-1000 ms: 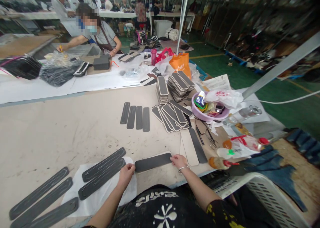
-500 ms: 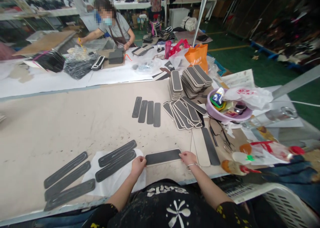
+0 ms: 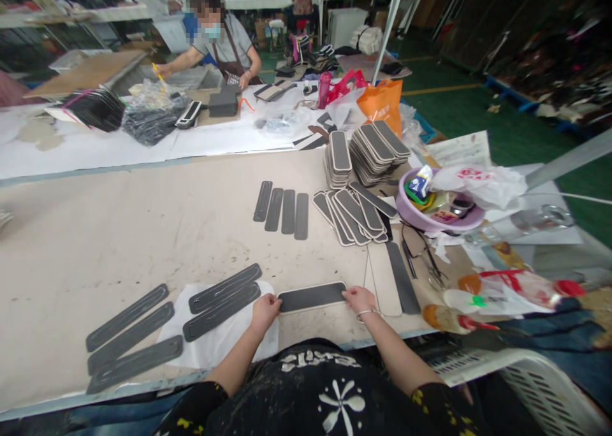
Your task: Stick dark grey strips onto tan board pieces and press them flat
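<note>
A dark grey strip with a pale border (image 3: 312, 297) lies between my hands at the front of the table. My left hand (image 3: 266, 313) pinches its left end, and my right hand (image 3: 359, 300) pinches the right end. Left of it, two dark strips with glossy lines (image 3: 222, 302) rest on a white sheet (image 3: 179, 353). Several similar dark strips (image 3: 129, 327) lie further left. Beyond my hands, several narrow dark strips (image 3: 288, 211) stand in a row. A loose heap of pale-edged strips (image 3: 354, 214) sits to their right, with neat stacks of such strips (image 3: 373, 152) behind.
On the right are a purple basin (image 3: 440, 222) of small items, eyeglasses (image 3: 421, 248), a bottle with a red tip (image 3: 447, 319) and a clear bottle (image 3: 526, 220). A white basket (image 3: 545, 385) stands below the edge. Across the table a masked co-worker (image 3: 236, 44) holds something yellow.
The view has shifted slightly. Both hands keep their hold on the ends of the pale-bordered strip, which stays in nearly the same place. The co-worker's arm has moved a little.
</note>
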Demonstrator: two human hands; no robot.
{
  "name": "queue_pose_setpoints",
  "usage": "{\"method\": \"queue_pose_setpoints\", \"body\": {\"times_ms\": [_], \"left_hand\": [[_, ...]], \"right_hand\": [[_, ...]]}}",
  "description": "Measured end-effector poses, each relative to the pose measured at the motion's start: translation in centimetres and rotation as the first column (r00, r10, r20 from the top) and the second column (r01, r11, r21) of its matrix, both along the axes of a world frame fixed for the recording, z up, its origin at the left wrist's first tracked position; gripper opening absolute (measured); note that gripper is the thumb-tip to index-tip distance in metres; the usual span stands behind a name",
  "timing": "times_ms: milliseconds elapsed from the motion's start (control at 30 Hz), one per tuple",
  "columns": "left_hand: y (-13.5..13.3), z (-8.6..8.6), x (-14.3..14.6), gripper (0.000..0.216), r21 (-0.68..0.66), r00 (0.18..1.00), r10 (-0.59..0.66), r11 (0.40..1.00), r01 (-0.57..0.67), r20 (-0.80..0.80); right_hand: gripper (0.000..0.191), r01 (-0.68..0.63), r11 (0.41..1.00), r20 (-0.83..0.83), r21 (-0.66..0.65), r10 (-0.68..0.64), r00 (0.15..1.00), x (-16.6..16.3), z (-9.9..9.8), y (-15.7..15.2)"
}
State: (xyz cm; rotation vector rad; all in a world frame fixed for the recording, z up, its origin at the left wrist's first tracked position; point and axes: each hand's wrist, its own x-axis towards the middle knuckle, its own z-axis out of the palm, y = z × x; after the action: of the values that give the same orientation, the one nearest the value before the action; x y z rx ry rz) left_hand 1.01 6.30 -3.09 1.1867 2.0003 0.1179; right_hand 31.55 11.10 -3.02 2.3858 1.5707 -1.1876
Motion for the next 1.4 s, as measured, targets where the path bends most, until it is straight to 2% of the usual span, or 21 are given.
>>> {"method": "queue_pose_setpoints", "body": {"times_ms": [567, 1400], "left_hand": [[0.84, 0.84, -0.07, 0.020, -0.040, 0.991, -0.103, 0.994, 0.100, -0.081], [0.46, 0.08, -0.51, 0.025, -0.048, 0.991, -0.098, 0.994, 0.093, -0.091]], "right_hand": [[0.019, 0.048, 0.999, -0.010, 0.011, -0.047, 0.999, 0.02, -0.79, 0.03], [0.023, -0.019, 1.000, -0.010, -0.025, 0.018, 1.000, 0.11, -0.14, 0.57]]}}
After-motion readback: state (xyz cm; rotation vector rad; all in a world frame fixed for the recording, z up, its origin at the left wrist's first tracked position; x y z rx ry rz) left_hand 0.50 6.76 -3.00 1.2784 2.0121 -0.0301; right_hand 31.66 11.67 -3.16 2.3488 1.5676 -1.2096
